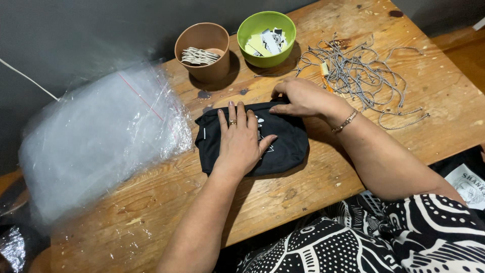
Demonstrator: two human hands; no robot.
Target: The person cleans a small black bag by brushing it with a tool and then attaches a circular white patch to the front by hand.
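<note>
The folded black fabric garment (283,146) lies lengthwise left-right on the wooden surface (434,101); left hand (240,139) spread flat on it, right hand (300,98) pinching its far edge.

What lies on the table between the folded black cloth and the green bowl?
In the head view, only bare wooden table with a few dark stains lies between the black cloth and the green bowl.

We can't read the white print on the black folded garment (283,146); the left hand (240,139) lies flat over most of it. The right hand (303,98) hides the garment's top edge, fingertips tucked out of sight. Paper tags in the brown cup (203,50) and the cut pieces in the green bowl (267,38) are too small to tell. The pile of clear plastic bags (96,136) is blurred and can't be counted. The chain tangle (356,71) is inseparable.
</note>
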